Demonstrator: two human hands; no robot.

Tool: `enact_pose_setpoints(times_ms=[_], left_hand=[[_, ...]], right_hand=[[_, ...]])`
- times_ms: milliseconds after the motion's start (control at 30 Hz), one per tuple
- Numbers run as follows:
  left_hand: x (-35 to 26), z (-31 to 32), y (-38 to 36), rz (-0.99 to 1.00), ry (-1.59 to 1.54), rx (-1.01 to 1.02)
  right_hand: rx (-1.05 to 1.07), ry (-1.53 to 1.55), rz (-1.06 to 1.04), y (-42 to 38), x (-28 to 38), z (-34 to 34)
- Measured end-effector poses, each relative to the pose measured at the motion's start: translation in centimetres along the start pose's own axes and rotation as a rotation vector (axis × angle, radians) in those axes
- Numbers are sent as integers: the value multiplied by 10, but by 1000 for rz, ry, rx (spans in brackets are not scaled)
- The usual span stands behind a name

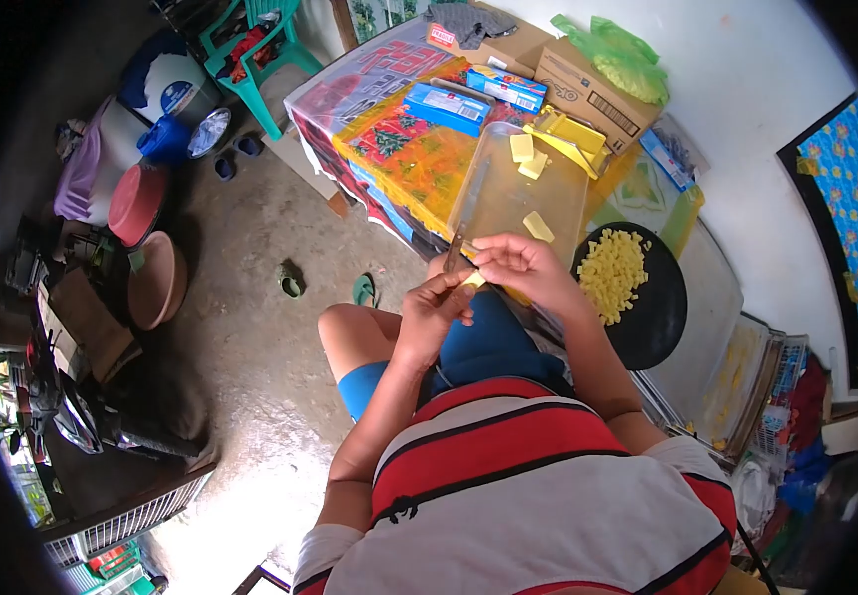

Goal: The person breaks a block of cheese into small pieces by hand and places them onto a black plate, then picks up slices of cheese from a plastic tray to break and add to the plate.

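Note:
Between finger and thumb, my left hand (437, 309) holds a small pale yellow piece (474, 281) that looks like cheese. My right hand (526, 266) is close beside it, fingertips bent in a pinch near the piece's upper end; whatever they grip is hidden. A knife (475, 193) lies along the left side of a clear plastic tray (566, 203), its handle toward my hands. Pale yellow slabs (522, 148) and another slab (538, 226) sit in the tray. To the right, many small yellow chunks (611, 273) fill part of a round black pan (659, 327).
Blue boxes (447, 107), a yellow wrapper (568, 139) and cardboard boxes (592, 94) crowd the table's back. A green bag (617, 59) tops one. Stacked flat trays (706, 347) stand right of the pan. A green chair (260, 59) and basins (158, 281) are at the left.

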State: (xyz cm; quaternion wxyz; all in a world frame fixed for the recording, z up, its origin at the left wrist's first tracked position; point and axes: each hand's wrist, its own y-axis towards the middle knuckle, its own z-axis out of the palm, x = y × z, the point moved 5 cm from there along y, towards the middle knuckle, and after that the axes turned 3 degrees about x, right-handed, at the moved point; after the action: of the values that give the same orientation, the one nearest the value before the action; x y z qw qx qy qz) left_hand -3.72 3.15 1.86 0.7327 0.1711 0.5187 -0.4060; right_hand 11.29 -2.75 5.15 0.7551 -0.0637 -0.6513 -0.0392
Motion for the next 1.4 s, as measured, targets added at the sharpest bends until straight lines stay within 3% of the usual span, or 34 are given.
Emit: enact_pose_setpoints(times_ms=[233, 600, 700, 900, 1100, 1400], left_hand=[[-12, 3, -5, 93, 53, -62], [-8, -3, -6, 58, -61, 22], [-9, -3, -6, 72, -69, 20], [-9, -8, -8, 80, -9, 8], [-9, -8, -7, 82, -7, 15], [-9, -6, -8, 76, -21, 50]], right_hand=[[29, 29, -30, -4, -3, 9], [-66, 151, 18, -5, 1, 10], [-136, 482, 123, -2, -17, 7], [-31, 512, 232, -7, -31, 18], [38, 300, 193, -10, -21, 25], [49, 301, 195, -12, -25, 22]])
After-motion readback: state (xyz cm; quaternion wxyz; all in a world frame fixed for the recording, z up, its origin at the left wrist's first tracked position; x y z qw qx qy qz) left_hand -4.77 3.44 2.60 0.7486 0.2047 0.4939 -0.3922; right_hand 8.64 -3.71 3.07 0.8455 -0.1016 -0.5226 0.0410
